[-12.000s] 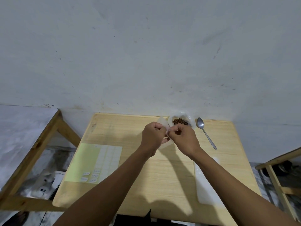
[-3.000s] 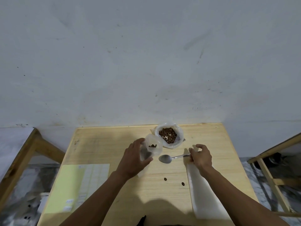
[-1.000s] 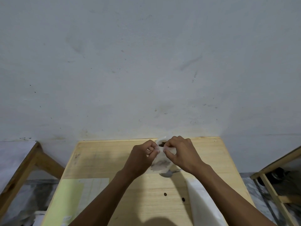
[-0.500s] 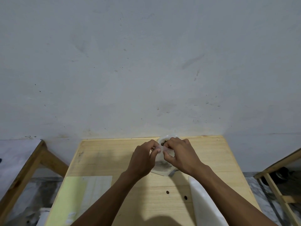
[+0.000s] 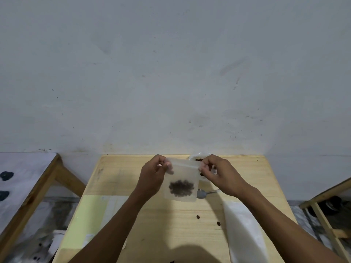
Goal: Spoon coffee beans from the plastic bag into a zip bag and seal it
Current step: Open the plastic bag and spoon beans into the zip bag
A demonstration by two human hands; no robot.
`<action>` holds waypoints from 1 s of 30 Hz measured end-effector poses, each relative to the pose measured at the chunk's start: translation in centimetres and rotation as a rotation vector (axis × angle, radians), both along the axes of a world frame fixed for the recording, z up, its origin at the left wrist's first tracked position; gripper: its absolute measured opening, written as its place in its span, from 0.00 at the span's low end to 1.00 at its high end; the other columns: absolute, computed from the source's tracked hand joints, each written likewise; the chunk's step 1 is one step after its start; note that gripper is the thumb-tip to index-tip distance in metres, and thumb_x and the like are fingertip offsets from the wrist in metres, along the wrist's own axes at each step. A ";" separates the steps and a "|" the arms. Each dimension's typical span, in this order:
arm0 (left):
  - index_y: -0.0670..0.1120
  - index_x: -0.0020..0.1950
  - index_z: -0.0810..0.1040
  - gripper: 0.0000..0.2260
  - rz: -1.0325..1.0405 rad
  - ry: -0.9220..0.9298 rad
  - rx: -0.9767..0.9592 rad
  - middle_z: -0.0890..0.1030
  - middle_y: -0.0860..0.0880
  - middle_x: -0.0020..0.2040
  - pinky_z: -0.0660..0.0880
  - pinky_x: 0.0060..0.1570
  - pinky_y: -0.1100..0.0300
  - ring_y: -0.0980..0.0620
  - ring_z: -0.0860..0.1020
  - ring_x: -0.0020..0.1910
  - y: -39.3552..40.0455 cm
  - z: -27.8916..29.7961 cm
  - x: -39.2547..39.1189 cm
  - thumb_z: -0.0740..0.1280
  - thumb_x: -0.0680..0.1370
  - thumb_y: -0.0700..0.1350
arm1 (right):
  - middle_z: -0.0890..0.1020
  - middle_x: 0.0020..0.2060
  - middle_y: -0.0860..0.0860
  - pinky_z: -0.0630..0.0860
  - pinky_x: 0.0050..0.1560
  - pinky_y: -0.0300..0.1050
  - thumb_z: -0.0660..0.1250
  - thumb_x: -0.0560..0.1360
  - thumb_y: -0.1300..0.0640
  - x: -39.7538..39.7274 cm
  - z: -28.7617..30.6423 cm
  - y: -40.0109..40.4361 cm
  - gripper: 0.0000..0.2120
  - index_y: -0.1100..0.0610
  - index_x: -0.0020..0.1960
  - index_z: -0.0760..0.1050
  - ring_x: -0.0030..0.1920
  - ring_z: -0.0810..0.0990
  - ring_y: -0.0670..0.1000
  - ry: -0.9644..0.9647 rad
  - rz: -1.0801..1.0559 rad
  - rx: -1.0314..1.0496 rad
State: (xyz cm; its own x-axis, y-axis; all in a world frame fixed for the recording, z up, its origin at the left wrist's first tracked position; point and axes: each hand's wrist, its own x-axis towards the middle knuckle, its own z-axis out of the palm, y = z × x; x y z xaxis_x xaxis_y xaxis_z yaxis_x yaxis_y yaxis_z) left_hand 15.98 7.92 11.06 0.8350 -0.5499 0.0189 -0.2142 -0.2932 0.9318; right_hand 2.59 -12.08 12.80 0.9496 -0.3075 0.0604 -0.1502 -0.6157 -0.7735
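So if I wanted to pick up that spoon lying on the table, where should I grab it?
Probably by the handle. The spoon lies flat, bowl toward the zip bag, handle running right under the right hand. Come from the right and above, pinching the thin handle's sides.

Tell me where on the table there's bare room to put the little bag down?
Bare wood lies on the table left of the left hand, behind the yellow sheet. More lies between that sheet and the white stack, beside two spilled beans. It is crowded around the spoon and plastic bag.
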 end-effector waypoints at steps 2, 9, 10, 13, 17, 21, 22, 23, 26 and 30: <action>0.39 0.45 0.76 0.06 0.006 0.108 -0.078 0.83 0.45 0.42 0.77 0.47 0.51 0.48 0.85 0.41 0.4 0.3 -0.3 0.64 0.81 0.38 | 0.79 0.39 0.46 0.73 0.42 0.39 0.68 0.78 0.58 -0.1 -0.1 0.9 0.04 0.52 0.45 0.76 0.38 0.76 0.47 -0.037 -0.022 0.255; 0.44 0.61 0.73 0.11 0.206 0.367 -0.100 0.83 0.43 0.49 0.80 0.47 0.50 0.47 0.84 0.43 3.6 -2.0 -2.1 0.67 0.80 0.43 | 0.78 0.35 0.52 0.75 0.36 0.43 0.67 0.77 0.66 -0.3 -5.6 6.7 0.12 0.55 0.58 0.74 0.35 0.77 0.47 0.071 -0.113 0.592; 0.46 0.65 0.70 0.16 0.199 0.369 -0.024 0.82 0.44 0.51 0.81 0.47 0.52 0.49 0.84 0.44 4.3 -3.0 -2.7 0.68 0.79 0.45 | 0.78 0.35 0.53 0.75 0.34 0.39 0.66 0.77 0.67 -0.4 -6.4 7.5 0.14 0.56 0.60 0.73 0.34 0.78 0.46 0.085 -0.168 0.619; 0.49 0.74 0.64 0.29 0.112 0.336 0.231 0.79 0.50 0.52 0.80 0.45 0.57 0.53 0.81 0.47 6.7 -6.1 -4.7 0.72 0.76 0.46 | 0.79 0.35 0.52 0.74 0.33 0.35 0.63 0.77 0.69 -0.6 -9.5 9.6 0.19 0.53 0.65 0.70 0.32 0.78 0.44 0.138 -0.273 0.636; 0.50 0.79 0.53 0.41 0.005 0.395 0.410 0.74 0.54 0.52 0.74 0.43 0.64 0.54 0.78 0.46 9.4 -9.2 -6.8 0.74 0.74 0.46 | 0.80 0.37 0.52 0.75 0.40 0.40 0.63 0.77 0.68 -1.1 -13.4 11.9 0.22 0.56 0.70 0.70 0.36 0.77 0.48 0.230 -0.268 0.550; 0.48 0.80 0.51 0.44 0.022 0.320 0.534 0.72 0.55 0.47 0.70 0.38 0.67 0.54 0.75 0.43 11.0 -10.7 -7.4 0.75 0.72 0.45 | 0.74 0.40 0.54 0.72 0.36 0.33 0.67 0.73 0.71 -1.5 -15.0 13.8 0.30 0.49 0.69 0.66 0.38 0.73 0.49 0.348 -0.147 0.608; 0.48 0.79 0.53 0.43 0.013 0.294 0.560 0.72 0.54 0.47 0.69 0.39 0.66 0.53 0.75 0.44 11.3 -10.9 -7.5 0.75 0.72 0.45 | 0.75 0.39 0.53 0.72 0.36 0.34 0.69 0.71 0.69 -1.6 -15.1 14.1 0.32 0.47 0.68 0.66 0.39 0.74 0.50 0.377 -0.098 0.560; 0.47 0.79 0.55 0.41 0.010 0.275 0.588 0.73 0.52 0.48 0.69 0.41 0.65 0.52 0.74 0.46 11.5 -11.1 -7.5 0.75 0.71 0.45 | 0.77 0.39 0.50 0.73 0.38 0.36 0.71 0.69 0.67 -1.5 -15.4 14.3 0.32 0.47 0.68 0.66 0.39 0.76 0.49 0.393 -0.042 0.509; 0.45 0.79 0.56 0.42 0.028 0.245 0.652 0.72 0.46 0.52 0.67 0.46 0.63 0.51 0.72 0.50 12.0 -12.0 -7.4 0.75 0.70 0.46 | 0.79 0.46 0.47 0.79 0.43 0.45 0.74 0.64 0.59 -1.2 -15.0 14.9 0.32 0.49 0.65 0.67 0.43 0.79 0.47 0.461 0.060 0.330; 0.46 0.79 0.56 0.43 0.048 0.220 0.681 0.69 0.44 0.58 0.70 0.52 0.60 0.48 0.71 0.53 11.9 -12.6 -7.3 0.75 0.69 0.46 | 0.73 0.60 0.55 0.78 0.49 0.51 0.74 0.66 0.49 -0.9 -15.1 15.5 0.44 0.50 0.75 0.54 0.55 0.78 0.58 0.561 0.092 0.156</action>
State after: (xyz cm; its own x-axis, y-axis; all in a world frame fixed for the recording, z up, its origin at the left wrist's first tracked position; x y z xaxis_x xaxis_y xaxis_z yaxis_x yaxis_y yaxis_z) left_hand 8.68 19.80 -1.56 0.8037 -0.3420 -0.4869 -0.0148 -0.8295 0.5582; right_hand 1.73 3.39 -2.27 0.8464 -0.1866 -0.4987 -0.5140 -0.5308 -0.6738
